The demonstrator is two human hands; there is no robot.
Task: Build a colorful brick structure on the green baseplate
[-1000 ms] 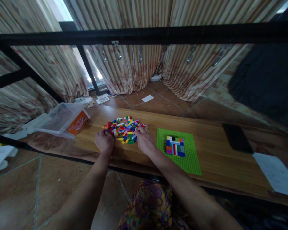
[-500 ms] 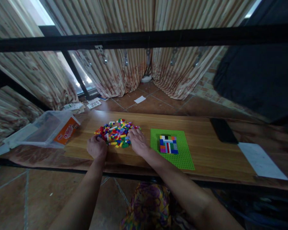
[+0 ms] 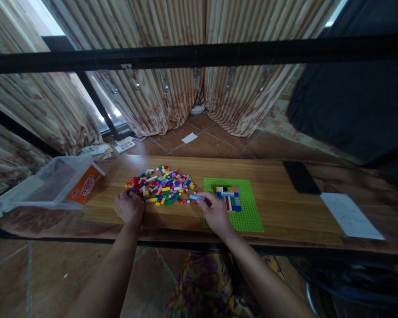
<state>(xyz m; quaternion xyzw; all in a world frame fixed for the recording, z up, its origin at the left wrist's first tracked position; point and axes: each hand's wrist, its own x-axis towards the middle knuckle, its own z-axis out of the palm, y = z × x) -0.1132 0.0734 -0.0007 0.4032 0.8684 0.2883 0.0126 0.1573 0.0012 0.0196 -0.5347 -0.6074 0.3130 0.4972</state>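
Observation:
Between the fingertips of my right hand (image 3: 216, 214) is a light blue toy brick (image 3: 195, 197), long and narrow, held just left of the green baseplate (image 3: 252, 216). A square of multicoloured bricks (image 3: 237, 201) is built up on that baseplate, its left part covered by my right hand. My left hand (image 3: 129, 206) rests at the left end of a loose pile of toy bricks (image 3: 167, 187). Its fingers curl beside some red pieces (image 3: 136, 184), and whatever they hold, if anything, is hidden.
A clear plastic bin (image 3: 58, 176) with an orange label lies at the left end of the wooden board (image 3: 285, 221). To the right are a black phone-like slab (image 3: 301, 177) and a white sheet (image 3: 350, 216). A dark rail (image 3: 199, 55) crosses above the curtains.
My right hand has come out of the brick pile and moved right to the baseplate's edge, with a light blue brick now in its fingers. My left hand has stayed at the pile.

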